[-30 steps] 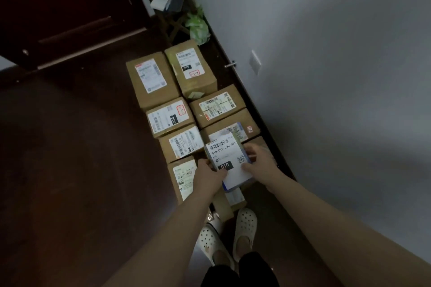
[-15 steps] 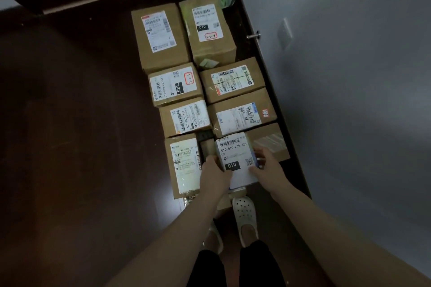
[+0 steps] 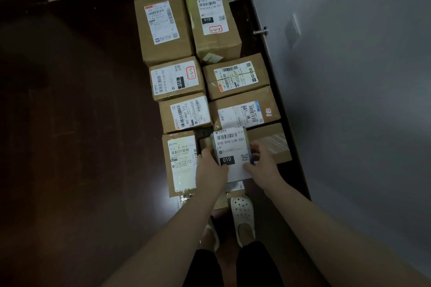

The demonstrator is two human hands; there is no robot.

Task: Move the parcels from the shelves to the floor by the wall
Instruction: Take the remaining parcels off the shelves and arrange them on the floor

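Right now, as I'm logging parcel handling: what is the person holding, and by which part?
A small white-labelled parcel, gripped by both hands: the left hand on its left side, the right hand on its right side.

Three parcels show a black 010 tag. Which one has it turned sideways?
The second box from the far end of the left column; the far box by the wall and the held parcel show theirs upright.
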